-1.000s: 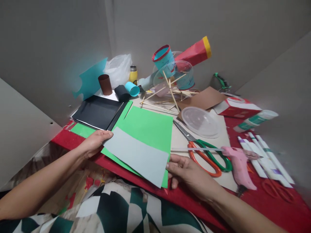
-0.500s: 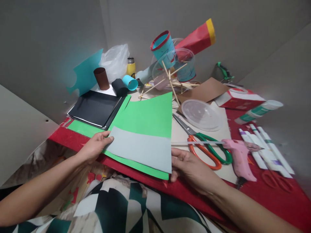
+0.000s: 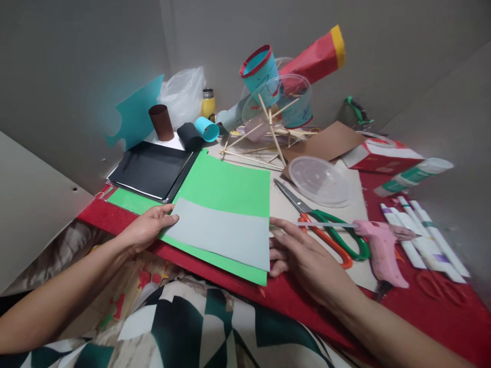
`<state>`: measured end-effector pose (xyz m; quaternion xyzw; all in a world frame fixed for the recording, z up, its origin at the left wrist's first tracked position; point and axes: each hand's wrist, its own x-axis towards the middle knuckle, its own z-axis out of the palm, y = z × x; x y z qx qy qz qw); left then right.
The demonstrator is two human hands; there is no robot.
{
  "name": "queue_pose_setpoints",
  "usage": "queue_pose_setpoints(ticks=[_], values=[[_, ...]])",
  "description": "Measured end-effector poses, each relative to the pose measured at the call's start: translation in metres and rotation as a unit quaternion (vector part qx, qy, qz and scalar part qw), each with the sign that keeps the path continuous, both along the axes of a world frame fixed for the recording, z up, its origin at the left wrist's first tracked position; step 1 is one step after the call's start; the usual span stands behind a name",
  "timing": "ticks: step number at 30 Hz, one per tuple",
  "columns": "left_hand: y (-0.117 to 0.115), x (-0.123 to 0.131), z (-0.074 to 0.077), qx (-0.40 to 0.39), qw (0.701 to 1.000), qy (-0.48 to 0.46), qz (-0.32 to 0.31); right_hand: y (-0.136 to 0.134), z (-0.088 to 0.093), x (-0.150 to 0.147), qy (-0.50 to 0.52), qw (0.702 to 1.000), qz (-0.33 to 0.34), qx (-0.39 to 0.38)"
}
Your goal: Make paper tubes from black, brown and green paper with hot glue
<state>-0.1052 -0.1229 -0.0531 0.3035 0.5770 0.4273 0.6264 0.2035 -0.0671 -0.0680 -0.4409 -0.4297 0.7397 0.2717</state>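
Note:
A grey sheet of paper (image 3: 222, 234) lies over a green sheet (image 3: 226, 186) at the near edge of the red table (image 3: 429, 301). My left hand (image 3: 148, 227) pinches the left corner of the two sheets, thumb on top. My right hand (image 3: 303, 253) rests just right of the sheets with its fingers stretched out, fingertips at the papers' right edge and holding nothing. Scissors with orange and green handles (image 3: 330, 235) lie right beside that hand.
A pink glue gun (image 3: 379, 250), glue sticks (image 3: 418, 240), a clear plastic lid (image 3: 318, 180), a red box (image 3: 378, 156) and brown card (image 3: 326, 143) lie to the right. At the back stand a stick frame with paper cups (image 3: 268, 102), paper rolls (image 3: 163, 122) and a black folder (image 3: 151, 169).
The green sheet, lifted and curled half a second ago, now lies flat. My right hand has let go of the papers' right edge and opened beside them.

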Motion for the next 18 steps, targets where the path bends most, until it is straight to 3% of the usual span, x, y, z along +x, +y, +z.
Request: queue_pose_setpoints(ticks=[3, 5, 9, 14, 18], values=[[0.001, 0.001, -0.001, 0.006, 1.0, -0.009, -0.004, -0.002, 0.003, 0.001, -0.047, 0.994, -0.042, 0.084], [0.001, 0.001, -0.002, 0.012, 1.0, -0.014, -0.008, -0.003, 0.007, 0.001, -0.078, 0.99, -0.016, 0.116], [0.001, 0.003, -0.005, 0.015, 0.999, -0.039, -0.01, -0.003, 0.008, -0.002, -0.1, 0.99, 0.056, 0.085], [-0.001, 0.003, -0.008, 0.007, 0.997, -0.08, -0.004, -0.002, -0.002, -0.001, -0.12, 0.988, 0.063, 0.074], [-0.002, 0.004, -0.01, -0.009, 0.995, -0.083, 0.056, -0.003, -0.001, -0.002, -0.134, 0.986, 0.068, 0.07]])
